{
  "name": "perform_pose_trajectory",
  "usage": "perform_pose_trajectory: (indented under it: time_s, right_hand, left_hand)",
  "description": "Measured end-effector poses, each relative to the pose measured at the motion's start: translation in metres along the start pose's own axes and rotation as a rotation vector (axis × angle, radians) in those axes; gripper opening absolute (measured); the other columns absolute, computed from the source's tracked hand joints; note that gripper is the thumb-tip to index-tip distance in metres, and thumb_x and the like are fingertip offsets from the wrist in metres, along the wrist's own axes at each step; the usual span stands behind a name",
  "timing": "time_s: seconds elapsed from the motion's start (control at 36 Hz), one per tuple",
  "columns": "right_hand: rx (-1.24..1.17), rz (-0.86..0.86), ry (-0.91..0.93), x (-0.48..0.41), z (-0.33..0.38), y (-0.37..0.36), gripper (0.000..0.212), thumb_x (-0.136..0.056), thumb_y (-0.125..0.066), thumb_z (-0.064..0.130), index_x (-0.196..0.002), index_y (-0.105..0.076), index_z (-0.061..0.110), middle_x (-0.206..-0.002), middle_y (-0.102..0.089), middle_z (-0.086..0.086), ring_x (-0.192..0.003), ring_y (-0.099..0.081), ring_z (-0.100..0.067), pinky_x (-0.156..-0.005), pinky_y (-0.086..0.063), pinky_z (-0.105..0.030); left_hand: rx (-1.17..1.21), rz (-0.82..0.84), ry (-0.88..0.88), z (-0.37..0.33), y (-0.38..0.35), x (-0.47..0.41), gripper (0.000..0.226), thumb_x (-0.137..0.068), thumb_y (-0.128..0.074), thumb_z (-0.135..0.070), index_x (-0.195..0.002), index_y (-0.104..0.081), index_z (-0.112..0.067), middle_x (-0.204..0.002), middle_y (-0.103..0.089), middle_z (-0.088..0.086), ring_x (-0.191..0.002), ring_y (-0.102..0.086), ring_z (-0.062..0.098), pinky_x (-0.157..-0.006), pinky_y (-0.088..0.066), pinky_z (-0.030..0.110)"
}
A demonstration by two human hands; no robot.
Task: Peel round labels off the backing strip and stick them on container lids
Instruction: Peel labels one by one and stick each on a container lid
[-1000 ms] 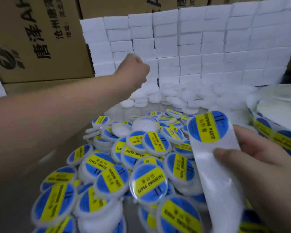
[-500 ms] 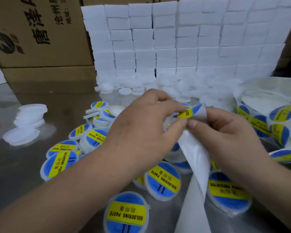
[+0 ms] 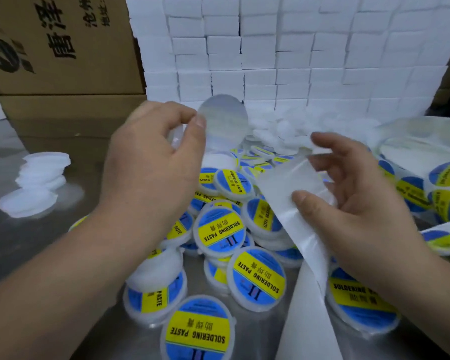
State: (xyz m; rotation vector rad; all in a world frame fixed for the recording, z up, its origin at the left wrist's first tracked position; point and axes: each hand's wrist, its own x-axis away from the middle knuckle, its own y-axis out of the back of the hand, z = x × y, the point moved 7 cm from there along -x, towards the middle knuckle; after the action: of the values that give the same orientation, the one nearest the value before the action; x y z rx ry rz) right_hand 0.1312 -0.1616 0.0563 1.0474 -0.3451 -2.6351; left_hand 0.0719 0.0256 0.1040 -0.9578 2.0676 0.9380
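White-backed round label (image 3: 222, 118), now peeled free, is pinched by left hand (image 3: 151, 162); right hand (image 3: 361, 203) grips backing strip (image 3: 286, 183).

Two hands are in view: the left hand (image 3: 151, 162) pinches one peeled label (image 3: 222, 118), and the right hand (image 3: 353, 193) holds one backing strip (image 3: 294, 188). The central pile has more than a dozen labelled lids (image 3: 220, 231), too overlapped for an exact count. Plain white lids (image 3: 34, 188) form one small stack at mid left; their number is unclear. Two cardboard boxes (image 3: 63, 48) are stacked at upper left. Several dozen white cartons (image 3: 291, 61) fill the top. At least five unpeeled labels (image 3: 447, 175) show at the right edge.
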Motion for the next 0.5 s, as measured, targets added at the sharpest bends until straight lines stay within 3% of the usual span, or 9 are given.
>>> perform_pose_trajectory:
  time_s: [0.11,0.19,0.25,0.31,0.39,0.44,0.5]
  right_hand:
    - [0.0,-0.046,0.059,0.002,0.006,0.007,0.068,-0.072,-0.056,0.017,-0.108,-0.037,0.071,-0.115,-0.052,0.034,-0.063,-0.058,-0.009,-0.058,-0.049,-0.019]
    - [0.081,-0.081,0.128,0.001,0.012,0.011,0.061,-0.073,-0.055,0.013,-0.107,-0.049,0.063,-0.122,-0.048,0.032,-0.08,-0.058,-0.001,-0.066,-0.044,-0.012]
    - [0.114,-0.08,0.173,0.002,0.017,0.01,0.043,-0.075,-0.054,0.007,-0.091,-0.063,0.046,-0.114,-0.057,0.03,-0.094,-0.057,0.006,-0.074,-0.041,-0.007]
    - [0.097,-0.042,0.155,0.003,0.018,0.005,0.038,-0.075,-0.052,0.005,-0.075,-0.066,0.04,-0.091,-0.067,0.024,-0.088,-0.06,0.009,-0.074,-0.04,-0.004]
    - [-0.063,0.01,0.001,0.003,0.011,0.001,0.028,-0.071,-0.054,0.018,-0.063,-0.072,0.037,-0.073,-0.069,0.022,-0.075,-0.063,0.006,-0.065,-0.044,-0.006]
    - [-0.153,0.042,-0.048,0.002,0.009,0.002,0.02,-0.066,-0.054,0.036,-0.07,-0.073,0.039,-0.075,-0.072,0.014,-0.079,-0.065,0.0,-0.07,-0.049,-0.015]
    - [-0.199,0.061,-0.07,0.002,0.008,0.002,0.028,-0.064,-0.048,0.045,-0.071,-0.074,0.036,-0.078,-0.073,0.008,-0.083,-0.067,-0.006,-0.074,-0.05,-0.022]
  left_hand:
    - [-0.028,-0.001,-0.043,-0.003,-0.001,0.001,0.015,-0.085,-0.045,-0.036,-0.071,-0.05,-0.039,-0.077,-0.05,-0.016,-0.079,-0.043,-0.002,-0.064,-0.031,0.01]
    - [-0.055,0.011,-0.114,-0.013,-0.004,0.007,0.011,-0.086,-0.049,-0.04,-0.077,-0.052,-0.032,-0.084,-0.052,-0.01,-0.08,-0.045,0.0,-0.066,-0.031,0.016]
    - [-0.063,0.02,-0.138,-0.017,-0.005,0.01,0.015,-0.083,-0.047,-0.045,-0.076,-0.05,-0.032,-0.088,-0.052,-0.009,-0.08,-0.046,0.001,-0.065,-0.032,0.019]
    - [-0.08,0.04,-0.154,-0.02,-0.006,0.012,0.019,-0.081,-0.045,-0.048,-0.075,-0.05,-0.031,-0.09,-0.052,-0.009,-0.082,-0.046,0.004,-0.065,-0.032,0.021]
    - [-0.098,0.061,-0.186,-0.024,-0.006,0.014,0.025,-0.078,-0.047,-0.052,-0.076,-0.051,-0.027,-0.093,-0.052,-0.006,-0.086,-0.047,0.007,-0.067,-0.034,0.023]
    - [-0.086,0.059,-0.208,-0.027,-0.005,0.015,0.026,-0.077,-0.049,-0.053,-0.077,-0.05,-0.027,-0.094,-0.051,-0.006,-0.087,-0.048,0.009,-0.07,-0.036,0.027]
    - [-0.074,0.057,-0.227,-0.03,-0.005,0.016,0.026,-0.075,-0.052,-0.052,-0.077,-0.049,-0.027,-0.095,-0.051,-0.005,-0.088,-0.049,0.01,-0.071,-0.038,0.029]
